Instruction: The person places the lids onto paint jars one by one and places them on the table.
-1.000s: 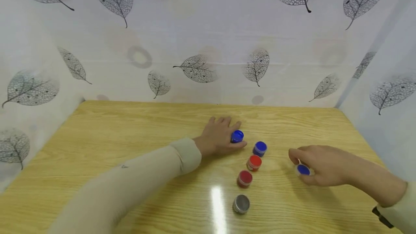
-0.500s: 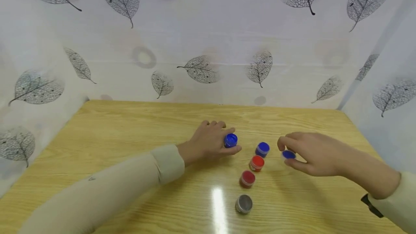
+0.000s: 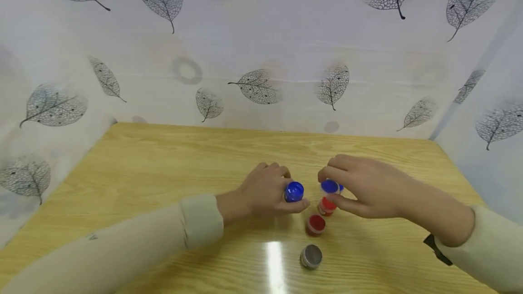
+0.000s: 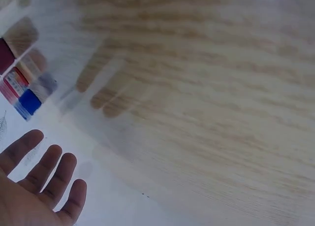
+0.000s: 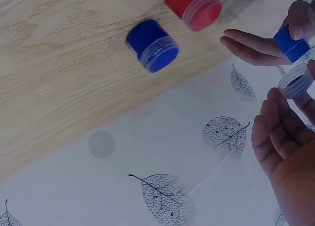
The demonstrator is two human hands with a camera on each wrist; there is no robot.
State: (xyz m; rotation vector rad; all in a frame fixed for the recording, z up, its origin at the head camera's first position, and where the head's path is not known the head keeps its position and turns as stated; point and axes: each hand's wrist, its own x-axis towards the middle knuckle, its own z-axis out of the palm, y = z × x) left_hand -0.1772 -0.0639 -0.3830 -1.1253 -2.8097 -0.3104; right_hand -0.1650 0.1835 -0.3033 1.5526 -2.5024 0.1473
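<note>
My left hand (image 3: 261,190) holds an uncapped blue paint jar (image 3: 294,191) between thumb and forefinger, above the table. The left wrist view shows several fingers (image 4: 58,179) of that hand spread, but not the jar it holds. My right hand (image 3: 363,186) pinches a clear screw lid (image 5: 295,81) with blue inside it. In the right wrist view the lid is close to the mouth of the held jar (image 5: 291,43), with a small gap between them. A capped blue jar (image 5: 152,46) stands beyond, mostly hidden behind the lid in the head view.
A red paint jar (image 3: 327,206), a dark red jar (image 3: 316,225) and a grey-lidded jar (image 3: 311,257) stand in a rough line on the wooden table (image 3: 171,158). A leaf-printed cloth (image 3: 261,49) hangs behind the table.
My left hand has lifted the uncapped blue jar and brought it nearer. My right hand has carried the lid leftward, over the capped blue jar in the head view, close to the uncapped one.
</note>
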